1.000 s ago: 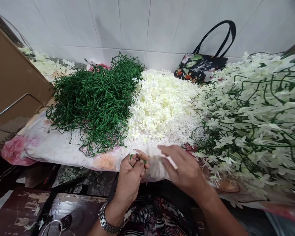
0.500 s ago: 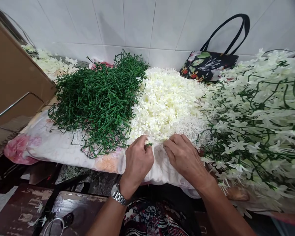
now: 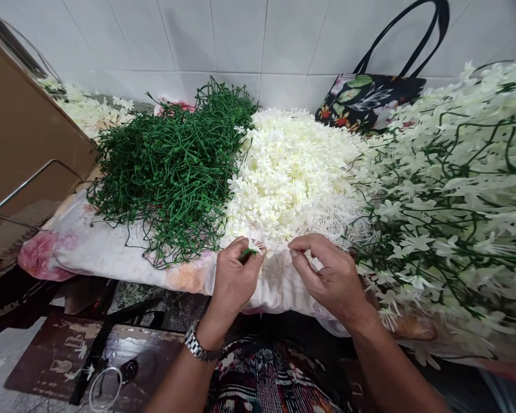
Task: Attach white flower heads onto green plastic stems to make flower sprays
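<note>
My left hand (image 3: 237, 275), with a metal watch on its wrist, pinches a small artificial flower (image 3: 254, 248) between thumb and forefinger. White petals or threads and a bit of green show at the fingertips. Just to the right, my right hand (image 3: 327, 269) has its thumb and forefinger pressed together; anything between them is too small to make out. Right behind both hands lies a heap of loose white artificial blossoms (image 3: 284, 166). Thin white stamen threads (image 3: 335, 221) spread along its right side. A tangled pile of green plastic stems (image 3: 172, 166) lies to the left.
Assembled white flower sprays (image 3: 451, 223) crowd the right side. A floral cloth (image 3: 129, 258) covers the work surface. A black flowered bag (image 3: 370, 100) leans on the tiled wall (image 3: 232, 34). A cardboard box (image 3: 30, 115) stands at left, above a worn brown board (image 3: 150, 347).
My left hand has turned, showing more of the white and green flower in its fingers. My right hand has drawn slightly right, opening a wider gap between the hands. The view has shifted slightly.
</note>
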Motion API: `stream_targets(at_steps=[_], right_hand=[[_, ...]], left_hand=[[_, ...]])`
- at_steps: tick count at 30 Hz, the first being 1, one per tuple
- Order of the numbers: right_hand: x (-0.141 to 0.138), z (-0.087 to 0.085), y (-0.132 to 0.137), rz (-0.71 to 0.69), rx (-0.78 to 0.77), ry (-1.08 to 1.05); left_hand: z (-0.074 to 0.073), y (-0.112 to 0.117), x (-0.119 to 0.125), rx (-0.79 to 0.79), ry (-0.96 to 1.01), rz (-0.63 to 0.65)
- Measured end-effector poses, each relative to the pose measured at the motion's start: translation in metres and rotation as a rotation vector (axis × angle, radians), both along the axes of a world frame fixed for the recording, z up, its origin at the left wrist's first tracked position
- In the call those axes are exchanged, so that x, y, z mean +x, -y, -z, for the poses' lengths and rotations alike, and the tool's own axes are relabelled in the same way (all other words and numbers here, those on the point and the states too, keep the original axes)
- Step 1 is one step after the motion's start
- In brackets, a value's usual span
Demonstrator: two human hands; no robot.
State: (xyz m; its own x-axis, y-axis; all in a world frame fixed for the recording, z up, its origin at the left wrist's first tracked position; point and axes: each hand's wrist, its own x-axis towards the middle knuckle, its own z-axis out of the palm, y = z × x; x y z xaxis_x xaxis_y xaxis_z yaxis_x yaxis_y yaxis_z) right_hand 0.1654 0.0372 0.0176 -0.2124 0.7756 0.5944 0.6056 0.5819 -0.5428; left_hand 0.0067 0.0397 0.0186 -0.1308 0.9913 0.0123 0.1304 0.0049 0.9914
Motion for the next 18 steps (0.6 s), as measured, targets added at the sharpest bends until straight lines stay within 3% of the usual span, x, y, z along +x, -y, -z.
stream_targets(at_steps=[4, 8, 18], right_hand=[[-0.002, 0.000, 0.006, 0.057, -0.151, -0.066], [-0.004, 0.001, 0.007, 0.059, -0.183, -0.081], [-0.005, -0.006, 0.011, -0.078, -0.142, -0.122]], left_hand=[[-0.003, 0.007, 0.001, -0.171, 0.320, -0.039], [-0.005, 0.006, 0.003, -0.275, 0.442, -0.067], [0.007, 0.008, 0.004, -0.106, 0.373, 0.042]])
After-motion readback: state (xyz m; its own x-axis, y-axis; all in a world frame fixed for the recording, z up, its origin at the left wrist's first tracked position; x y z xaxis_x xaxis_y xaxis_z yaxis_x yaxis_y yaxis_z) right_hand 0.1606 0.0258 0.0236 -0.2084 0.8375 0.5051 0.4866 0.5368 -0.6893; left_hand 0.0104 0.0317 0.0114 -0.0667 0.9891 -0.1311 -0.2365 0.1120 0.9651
